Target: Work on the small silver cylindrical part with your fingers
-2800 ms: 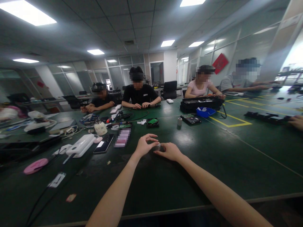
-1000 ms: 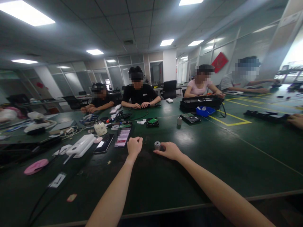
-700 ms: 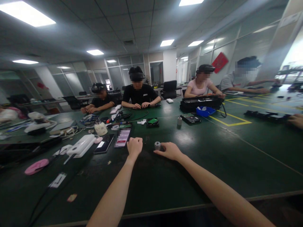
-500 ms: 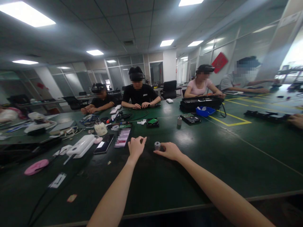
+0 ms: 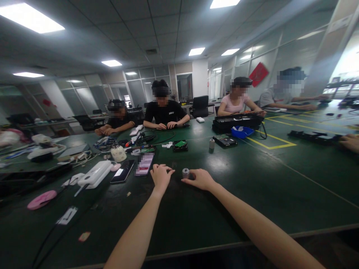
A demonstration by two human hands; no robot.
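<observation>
A small silver metal cylinder (image 5: 185, 173) stands upright on the dark green table (image 5: 241, 194). My right hand (image 5: 200, 178) rests on the table just right of it, its fingertips pressed against the cylinder's side. My left hand (image 5: 161, 176) lies a little left of the cylinder without touching it. Its fingers are curled, with the tips drawn together and pointing toward the cylinder. I cannot make out whether anything sits between them.
Two phones (image 5: 122, 171) and a white device (image 5: 94, 173) lie to the left, with a pink disc (image 5: 42, 199) nearer the left edge. Farther back are a second small cylinder (image 5: 211, 144), an open hard drive (image 5: 226, 141) and a blue tray (image 5: 242, 131). Several people sit across the table.
My left hand left the cylinder, pulled back left into a fist, then loosened and reached its fingertips toward the cylinder again. My right hand and the cylinder stayed put.
</observation>
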